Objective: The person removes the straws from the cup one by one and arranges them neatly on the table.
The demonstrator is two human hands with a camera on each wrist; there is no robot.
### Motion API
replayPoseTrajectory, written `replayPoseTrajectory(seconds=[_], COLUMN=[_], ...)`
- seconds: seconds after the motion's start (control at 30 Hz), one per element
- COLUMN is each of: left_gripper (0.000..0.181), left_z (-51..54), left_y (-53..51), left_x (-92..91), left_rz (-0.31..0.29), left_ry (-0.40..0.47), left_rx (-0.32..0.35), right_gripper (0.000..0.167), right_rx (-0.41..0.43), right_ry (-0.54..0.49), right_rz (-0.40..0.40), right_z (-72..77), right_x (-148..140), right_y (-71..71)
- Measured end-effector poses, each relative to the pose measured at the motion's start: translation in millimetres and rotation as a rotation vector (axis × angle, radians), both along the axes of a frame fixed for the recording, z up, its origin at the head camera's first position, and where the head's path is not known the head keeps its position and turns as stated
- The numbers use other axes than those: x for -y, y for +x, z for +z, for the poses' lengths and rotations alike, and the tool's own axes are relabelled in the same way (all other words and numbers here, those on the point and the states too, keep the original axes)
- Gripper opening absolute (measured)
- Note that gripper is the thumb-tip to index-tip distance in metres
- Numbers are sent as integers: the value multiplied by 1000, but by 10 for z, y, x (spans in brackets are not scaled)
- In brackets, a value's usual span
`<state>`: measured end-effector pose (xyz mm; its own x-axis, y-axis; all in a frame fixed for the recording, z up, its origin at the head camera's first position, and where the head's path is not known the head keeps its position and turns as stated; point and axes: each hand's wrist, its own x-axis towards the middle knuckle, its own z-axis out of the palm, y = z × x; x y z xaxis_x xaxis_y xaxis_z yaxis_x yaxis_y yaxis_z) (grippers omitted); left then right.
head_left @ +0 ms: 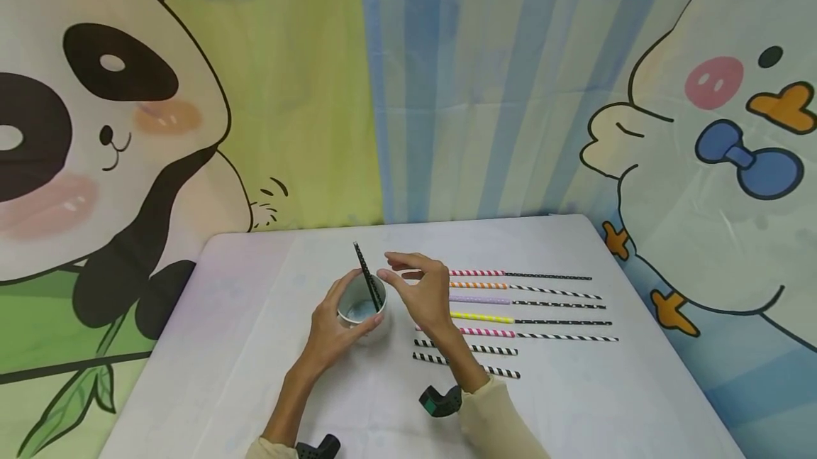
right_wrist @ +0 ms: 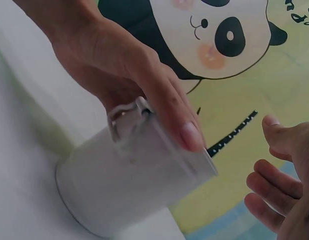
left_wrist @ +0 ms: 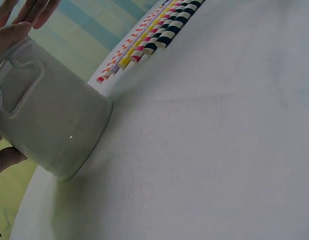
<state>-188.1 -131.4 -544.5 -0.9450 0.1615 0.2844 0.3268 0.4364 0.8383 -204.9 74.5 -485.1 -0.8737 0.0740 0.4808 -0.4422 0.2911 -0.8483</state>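
Note:
My left hand (head_left: pixel 332 328) grips a whitish cup (head_left: pixel 352 312) around its sides, with the thumb near the rim. In the right wrist view the cup (right_wrist: pixel 129 175) shows a small loop handle (right_wrist: pixel 125 120). A black straw with white dots (head_left: pixel 362 260) leans inside and sticks out above the rim. Just right of the cup, my right hand (head_left: pixel 424 292) is raised with fingers loosely bent and nothing between them. In the right wrist view, my right hand (right_wrist: pixel 289 175) is apart from the straw's tip. The cup's base is close to the tabletop; contact is unclear.
Right of the cup, several paper straws lie in rows on the white table (head_left: pixel 242 345): coloured ones such as a yellow straw (head_left: pixel 481 317), with black-and-white straws (head_left: pixel 562 322) beyond. Two striped straws (head_left: pixel 498 350) lie nearest me. Cartoon curtains (head_left: pixel 306 90) hang behind.

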Motion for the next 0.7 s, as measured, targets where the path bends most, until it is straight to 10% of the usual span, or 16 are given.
replayPoseTrajectory(seconds=[0.7], left_gripper=[91], left_z=[-24], left_y=[0], left_x=[2], left_rz=[-17], left_ry=[10], left_rx=[2], right_gripper=[19], right_rx=[56], right_ry=[-58], right_rz=[-57], right_z=[-171], right_x=[409], right_y=[-196])
